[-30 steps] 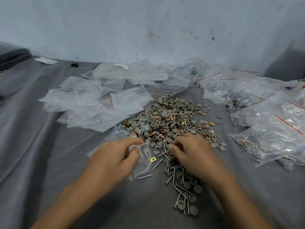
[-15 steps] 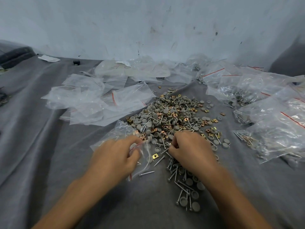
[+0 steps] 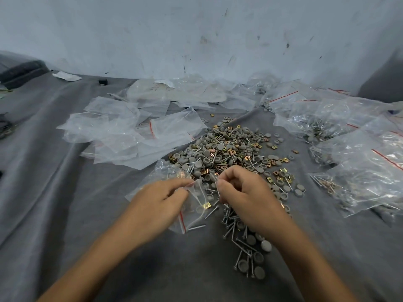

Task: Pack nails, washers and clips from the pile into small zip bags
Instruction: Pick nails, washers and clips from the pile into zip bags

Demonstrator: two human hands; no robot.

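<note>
A pile (image 3: 229, 153) of grey round washers, brass clips and steel nails lies on the grey cloth in the middle. My left hand (image 3: 157, 205) pinches the mouth of a small clear zip bag (image 3: 196, 205) with a red strip, lying just left of the pile. The bag holds a brass clip and a few nails. My right hand (image 3: 246, 192) is curled, its thumb and fingers pinching nails right at the bag's mouth. More nails and washers (image 3: 248, 253) trail toward me under my right forearm.
Empty clear zip bags (image 3: 130, 136) are heaped at the left and back. Filled bags (image 3: 366, 171) lie at the right. Everything rests on a grey cloth (image 3: 54, 203) below a pale wall. A dark object (image 3: 19, 70) sits far left.
My right hand has lifted from the pile's near edge and closed in on the bag's mouth with nails. My left hand keeps its pinch on the bag.
</note>
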